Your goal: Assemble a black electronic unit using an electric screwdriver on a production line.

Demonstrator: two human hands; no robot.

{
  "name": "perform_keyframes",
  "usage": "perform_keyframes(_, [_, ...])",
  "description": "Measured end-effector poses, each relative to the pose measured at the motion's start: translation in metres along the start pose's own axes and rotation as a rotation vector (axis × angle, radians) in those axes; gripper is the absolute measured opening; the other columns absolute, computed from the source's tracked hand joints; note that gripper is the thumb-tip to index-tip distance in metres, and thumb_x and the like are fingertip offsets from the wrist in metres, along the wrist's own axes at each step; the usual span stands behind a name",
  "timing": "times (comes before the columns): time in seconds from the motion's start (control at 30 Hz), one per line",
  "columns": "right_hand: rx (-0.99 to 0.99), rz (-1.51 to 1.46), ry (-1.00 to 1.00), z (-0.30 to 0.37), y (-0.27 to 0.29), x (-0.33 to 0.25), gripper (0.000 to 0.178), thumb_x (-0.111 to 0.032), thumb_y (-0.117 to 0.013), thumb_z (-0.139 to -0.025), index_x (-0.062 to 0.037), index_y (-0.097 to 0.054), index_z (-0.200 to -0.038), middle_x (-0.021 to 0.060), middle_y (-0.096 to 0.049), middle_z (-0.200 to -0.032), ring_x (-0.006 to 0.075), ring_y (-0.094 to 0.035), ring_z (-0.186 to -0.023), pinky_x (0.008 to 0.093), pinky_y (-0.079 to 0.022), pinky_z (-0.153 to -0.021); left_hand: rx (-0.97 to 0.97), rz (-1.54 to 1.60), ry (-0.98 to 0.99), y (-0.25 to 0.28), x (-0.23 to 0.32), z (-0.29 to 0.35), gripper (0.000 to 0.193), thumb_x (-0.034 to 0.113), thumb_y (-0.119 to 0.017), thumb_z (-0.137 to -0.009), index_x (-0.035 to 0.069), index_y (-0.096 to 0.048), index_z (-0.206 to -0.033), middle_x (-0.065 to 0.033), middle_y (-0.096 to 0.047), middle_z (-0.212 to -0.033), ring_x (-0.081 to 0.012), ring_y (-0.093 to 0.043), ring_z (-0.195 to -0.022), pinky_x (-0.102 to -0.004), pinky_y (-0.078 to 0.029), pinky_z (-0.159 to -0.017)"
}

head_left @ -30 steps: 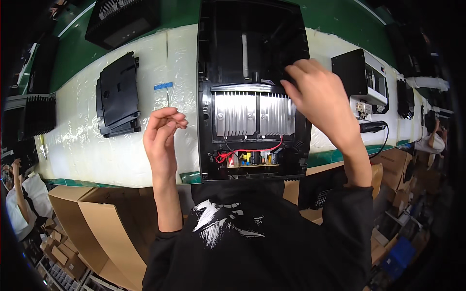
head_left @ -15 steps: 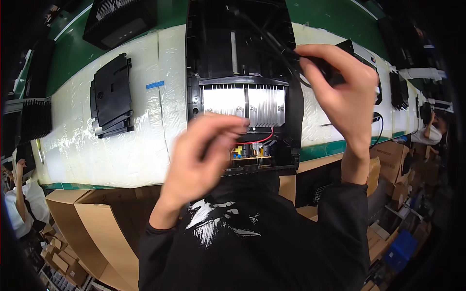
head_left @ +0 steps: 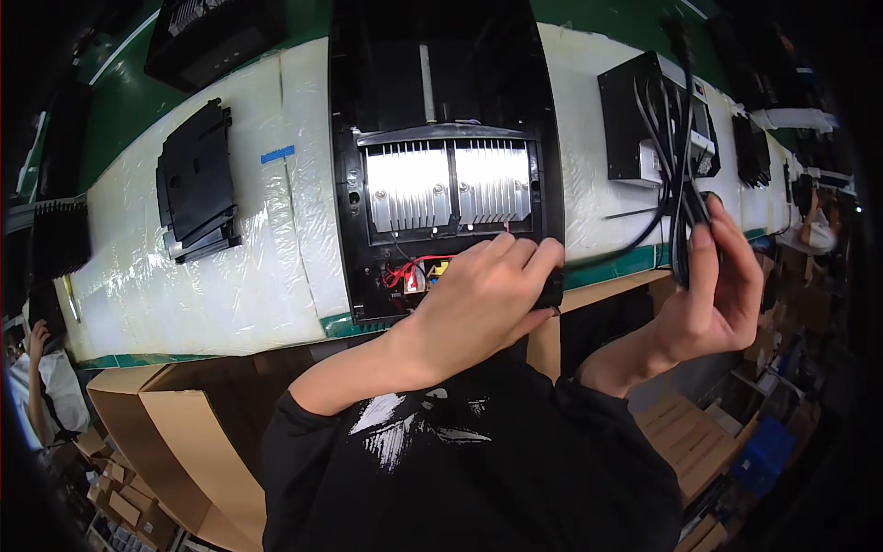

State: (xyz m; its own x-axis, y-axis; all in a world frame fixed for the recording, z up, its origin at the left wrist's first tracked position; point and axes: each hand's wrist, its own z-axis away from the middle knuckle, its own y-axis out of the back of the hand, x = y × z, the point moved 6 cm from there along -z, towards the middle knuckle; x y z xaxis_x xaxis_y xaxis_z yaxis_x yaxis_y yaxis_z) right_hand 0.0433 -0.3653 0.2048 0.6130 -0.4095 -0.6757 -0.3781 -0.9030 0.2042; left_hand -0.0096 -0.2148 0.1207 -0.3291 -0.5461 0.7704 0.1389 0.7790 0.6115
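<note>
In front of me lies an open black casing (head_left: 345, 267) with two silver finned heat sinks (head_left: 409, 189) inside. Red wires (head_left: 405, 274) and a circuit board part show at its near end. My left hand (head_left: 487, 290) is closed at the casing's near right corner; what lies between its fingers and thumb is hidden. Off to the right, my right hand (head_left: 722, 294) pinches a looped bundle of black cable (head_left: 679, 175), which hangs above the table edge. One strand curves from the bundle down toward my left hand.
A black box-shaped unit (head_left: 625, 120) stands on the plastic-covered table (head_left: 276, 212), right of the casing. Black plastic panels (head_left: 198, 179) lie left. An open cardboard box (head_left: 198, 432) is below the table's near edge. Another person's arm (head_left: 37, 368) shows far left.
My right hand has moved down and right with the cable, uncovering the black unit. My left hand has moved right to the casing's near right corner. The view has shifted slightly.
</note>
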Motion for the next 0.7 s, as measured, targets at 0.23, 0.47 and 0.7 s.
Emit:
perform_keyframes(0.23, [-0.137,0.121,-0.202,0.026,0.032,0.029,0.014,0.009,-0.057,-0.076,0.0071,-0.063,-0.088,0.0181,-0.063,-0.094,0.0222,-0.061,-0.089,0.0272,-0.047,-0.078,-0.04,0.053,0.069,-0.003,-0.006,0.002,0.035,0.013,-0.072,-0.074,0.002,-0.05,-0.099,-0.0103,-0.058,-0.084,-0.0272,-0.057,-0.081,-0.0354,-0.047,-0.07])
perform_keyframes(0.47, [-0.88,0.24,0.203,0.048,-0.02,0.011,0.037,-0.025,-0.073,-0.063,-0.0007,-0.066,-0.09,0.0132,-0.063,-0.096,0.0315,-0.059,-0.099,0.0387,-0.045,-0.085,-0.067,0.089,0.113,-0.002,-0.006,0.004,0.038,0.01,-0.073,-0.071,0.004,-0.049,-0.1,-0.0097,-0.055,-0.089,-0.0287,-0.056,-0.084,-0.0367,-0.047,-0.071])
perform_keyframes(0.7, [-0.793,0.193,-0.255,0.075,-0.011,0.044,0.033,-0.019,-0.082,-0.059,-0.0013,-0.056,-0.071,0.0065,-0.052,-0.069,0.0198,-0.051,-0.061,0.0322,-0.045,-0.059,-0.092,0.048,0.151,-0.004,-0.009,-0.001,0.038,0.01,-0.075,-0.065,0.004,-0.053,-0.096,-0.0097,-0.057,-0.087,-0.0287,-0.058,-0.079,-0.0358,-0.048,-0.067])
